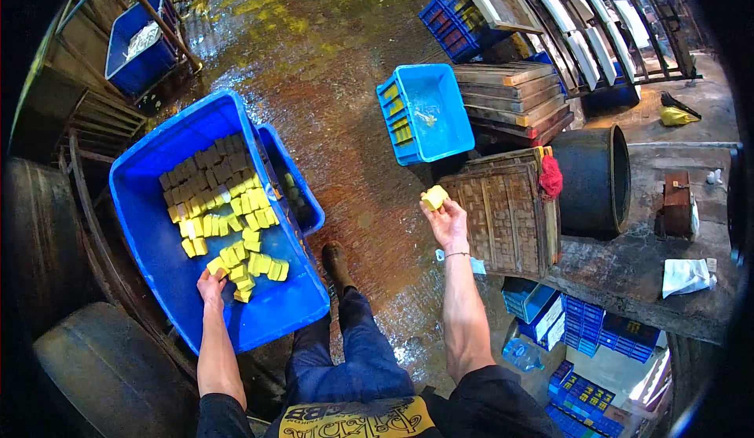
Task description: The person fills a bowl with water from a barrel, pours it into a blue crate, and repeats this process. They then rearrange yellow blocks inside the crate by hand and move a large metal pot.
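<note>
Yellow blocks (pixel 255 200) lie in rows in a large blue tub (pixel 287 312) at the left, with darker brown blocks (pixel 206 163) behind them. My left hand (pixel 210 287) is inside the tub near its front, fingers closed on a yellow block (pixel 217 266) beside a loose group of others. Out to the right, my right hand (pixel 448 224) holds a yellow block (pixel 434 197) up in its fingertips, above the floor and below a light blue crate (pixel 448 155). Some water or bits show on that crate's bottom.
Stacked wooden boards (pixel 510 96) and woven panels (pixel 499 214) stand right of the light blue crate, beside a dark barrel (pixel 585 183). A smaller blue tub (pixel 314 217) adjoins the large one. The floor (pixel 361 202) looks wet. Another blue tub (pixel 145 77) is at upper left.
</note>
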### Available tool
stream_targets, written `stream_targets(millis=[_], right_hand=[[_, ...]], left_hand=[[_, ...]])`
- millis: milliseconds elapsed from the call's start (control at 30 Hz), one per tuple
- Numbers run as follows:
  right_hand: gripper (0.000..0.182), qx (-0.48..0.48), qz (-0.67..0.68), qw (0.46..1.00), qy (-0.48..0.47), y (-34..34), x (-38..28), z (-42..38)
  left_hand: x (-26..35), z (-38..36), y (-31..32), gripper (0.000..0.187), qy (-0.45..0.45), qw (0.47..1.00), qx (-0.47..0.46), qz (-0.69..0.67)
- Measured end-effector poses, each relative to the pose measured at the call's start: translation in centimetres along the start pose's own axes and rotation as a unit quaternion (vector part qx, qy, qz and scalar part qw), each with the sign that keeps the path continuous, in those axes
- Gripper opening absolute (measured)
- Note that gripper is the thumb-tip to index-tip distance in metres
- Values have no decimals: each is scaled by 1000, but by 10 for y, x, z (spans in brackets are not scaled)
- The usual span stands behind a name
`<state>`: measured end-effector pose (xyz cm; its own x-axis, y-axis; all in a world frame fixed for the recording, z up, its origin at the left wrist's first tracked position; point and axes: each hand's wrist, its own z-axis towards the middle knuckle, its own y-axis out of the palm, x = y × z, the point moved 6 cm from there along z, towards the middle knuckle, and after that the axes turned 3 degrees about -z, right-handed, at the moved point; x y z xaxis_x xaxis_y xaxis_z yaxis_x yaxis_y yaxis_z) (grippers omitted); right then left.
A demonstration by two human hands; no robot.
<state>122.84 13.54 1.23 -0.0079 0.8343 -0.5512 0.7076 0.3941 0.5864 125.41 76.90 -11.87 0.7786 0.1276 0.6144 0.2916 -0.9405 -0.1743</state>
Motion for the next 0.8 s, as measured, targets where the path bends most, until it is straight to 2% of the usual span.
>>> stream_targets(millis=[67, 133, 167, 200, 267, 300, 367, 433, 467, 533, 567, 667, 733, 800], right_hand=[[29, 35, -53, 998, -5, -17, -13, 31], [24, 0, -3, 999, -41, -14, -54, 64], [26, -10, -35, 992, -121, 0, -86, 69], [29, -5, -71, 988, -137, 12, -114, 75], [50, 141, -49, 984, -100, 33, -145, 72], [63, 179, -32, 979, -90, 34, -151, 80], [66, 179, -147, 963, -136, 53, -147, 69], [64, 101, -242, 959, -104, 72, -113, 57], [54, 67, -296, 946, -113, 82, -85, 45], [50, 20, -390, 918, -62, 110, -20, 15], [50, 14, -421, 906, -42, 126, 15, -6], [45, -97, -475, 875, 16, 141, 107, -43], [51, -141, -502, 853, 36, 158, 158, -66], [57, -149, -556, 818, 15, 175, 194, -85]], left_hand=[[2, -4, -2, 28, -14, 1000, 16, 10], [0, -2, -5, 28, -15, 1000, 19, 9], [-2, -2, -7, 29, -17, 1000, 17, 11], [-3, -3, -9, 29, -18, 1000, 22, 8], [-2, -3, -8, 29, -18, 1000, 20, 11], [-2, -5, -7, 24, -18, 999, 34, -7], [-3, -8, -5, 27, -18, 999, 32, -25], [8, -18, -1, 32, -5, 999, 20, -38], [5, -13, -6, 35, 6, 999, 36, -35], [19, -23, -5, 36, 4, 999, 25, -44], [20, -22, -8, 37, 7, 999, 21, -45], [18, -21, -15, 32, 5, 998, 37, -56], [24, -26, -12, 30, 1, 996, 41, -80], [12, -16, -11, 29, -10, 990, 46, -130]])
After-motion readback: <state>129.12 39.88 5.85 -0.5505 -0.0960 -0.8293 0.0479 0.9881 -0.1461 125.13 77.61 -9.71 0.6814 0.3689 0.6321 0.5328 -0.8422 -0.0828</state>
